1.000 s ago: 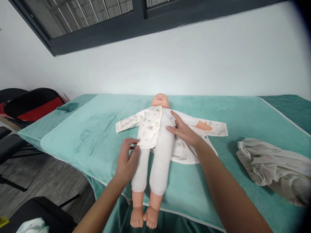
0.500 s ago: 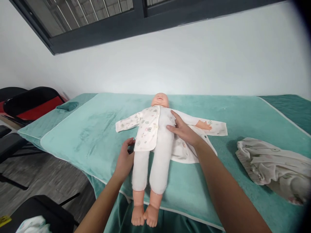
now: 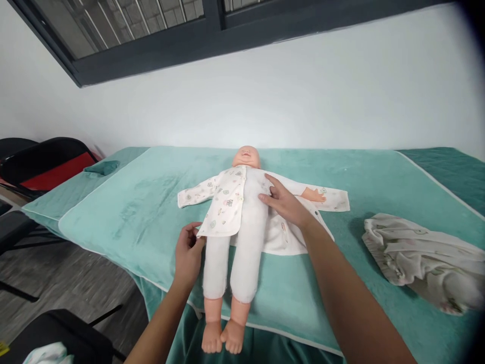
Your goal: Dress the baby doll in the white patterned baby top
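Observation:
A baby doll [image 3: 250, 227] with a padded white body lies on its back, head away from me and feet toward me. A white printed baby jacket [image 3: 224, 207] covers one half of its chest; the other front lies spread out under its side. Both jacket sleeves stretch outward, and a doll hand lies on top of the right-hand sleeve. At the jacket's lower left corner, my left hand [image 3: 189, 253] is closed on the hem. My right hand [image 3: 284, 202] rests on the doll's side, thumb and forefinger apart, its other fingers partly hidden.
Crumpled printed cloth [image 3: 420, 258] lies on the right of the green padded bed cover [image 3: 132, 212]. Black and red chairs [image 3: 53, 167] stand at the left. A black seat [image 3: 64, 333] with cloth on it is at lower left. A wall and window are behind the bed.
My left hand has taken hold of the jacket's lower corner and drawn it outward to the left. My right hand stays at the doll's side. The view has shifted slightly.

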The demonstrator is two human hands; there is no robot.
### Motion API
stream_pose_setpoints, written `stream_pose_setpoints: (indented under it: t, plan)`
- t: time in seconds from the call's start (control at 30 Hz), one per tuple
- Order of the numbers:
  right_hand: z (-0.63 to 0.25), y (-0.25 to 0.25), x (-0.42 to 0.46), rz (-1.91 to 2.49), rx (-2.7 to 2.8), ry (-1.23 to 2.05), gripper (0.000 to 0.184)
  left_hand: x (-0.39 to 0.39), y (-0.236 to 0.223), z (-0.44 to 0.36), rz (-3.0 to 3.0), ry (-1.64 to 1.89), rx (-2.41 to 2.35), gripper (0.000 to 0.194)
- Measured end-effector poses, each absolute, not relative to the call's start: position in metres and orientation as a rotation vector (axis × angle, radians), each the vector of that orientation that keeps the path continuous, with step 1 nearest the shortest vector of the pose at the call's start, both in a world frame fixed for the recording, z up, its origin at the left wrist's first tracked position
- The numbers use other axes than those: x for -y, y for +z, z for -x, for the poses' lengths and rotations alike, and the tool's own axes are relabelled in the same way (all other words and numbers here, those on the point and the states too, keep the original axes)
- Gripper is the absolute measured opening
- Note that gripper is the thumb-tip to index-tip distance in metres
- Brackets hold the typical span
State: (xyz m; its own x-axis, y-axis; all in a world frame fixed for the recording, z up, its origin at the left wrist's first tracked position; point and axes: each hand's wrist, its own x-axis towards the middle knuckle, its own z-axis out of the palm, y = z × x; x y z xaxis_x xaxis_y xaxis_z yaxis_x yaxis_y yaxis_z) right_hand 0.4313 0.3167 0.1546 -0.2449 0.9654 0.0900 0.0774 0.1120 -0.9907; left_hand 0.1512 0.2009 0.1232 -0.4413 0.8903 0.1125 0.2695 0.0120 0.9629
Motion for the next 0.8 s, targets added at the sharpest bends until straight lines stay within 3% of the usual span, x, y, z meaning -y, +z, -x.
stream_pose_setpoints:
  t: [0.13, 0.23, 0.3, 0.47, 0.67, 0.8]
  plan:
    - [-0.464, 0.155, -0.325, 1.258, 1.169, 0.916, 0.034, -0.205, 0.136, -0.153, -1.253, 1.545, -1.715, 0.029]
    - [-0.490, 0.146, -0.335, 1.477, 0.931, 0.492, 0.020, -0.216, 0.161, -0.165, -1.456, 1.424, -1.707, 0.036]
    - [-0.499, 0.138, -0.341, 1.618, 0.924, 0.410, 0.020, -0.228, 0.178, -0.178, -1.623, 1.256, -1.649, 0.043]
    - [-0.502, 0.127, -0.347, 1.554, 0.885, 0.587, 0.025, -0.268, 0.204, -0.216, -2.096, 0.820, -1.559, 0.054]
    - [-0.514, 0.134, -0.349, 0.984, 0.432, 0.871, 0.015, -0.319, 0.214, -0.265, -2.620, 0.584, -1.529, 0.048]
    - [-0.504, 0.154, -0.341, 0.711, 0.542, 1.031, 0.011, -0.344, 0.218, -0.299, -2.837, 0.381, -1.341, 0.057]
